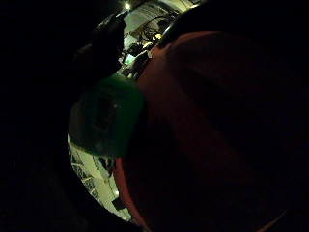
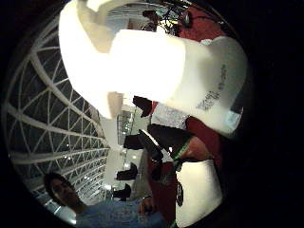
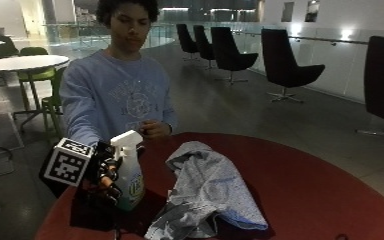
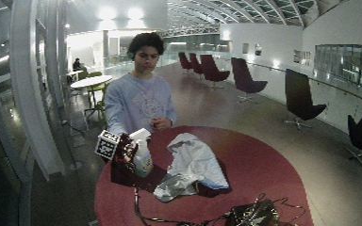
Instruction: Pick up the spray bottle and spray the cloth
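A spray bottle (image 3: 129,180) with a white trigger head (image 3: 126,138) and pale green liquid stands upright at the left of the round red table (image 3: 312,190). My gloved right hand (image 3: 105,172) grips its neck from the left, fingers curled round it. I cannot tell whether its base touches the dark mat (image 3: 89,212) beneath. A crumpled grey cloth (image 3: 208,187) lies just right of the bottle, apart from it. In the thumb side palm view the white spray head (image 2: 142,61) is close to the palm. The wide outside view shows the bottle (image 4: 142,159) and cloth (image 4: 193,165) side by side.
The person's bare left hand (image 3: 154,129) is held at chest height behind the table. A tangle of cables and a dark device (image 4: 250,214) lies at the table's front edge. Black chairs (image 3: 282,62) stand far behind.
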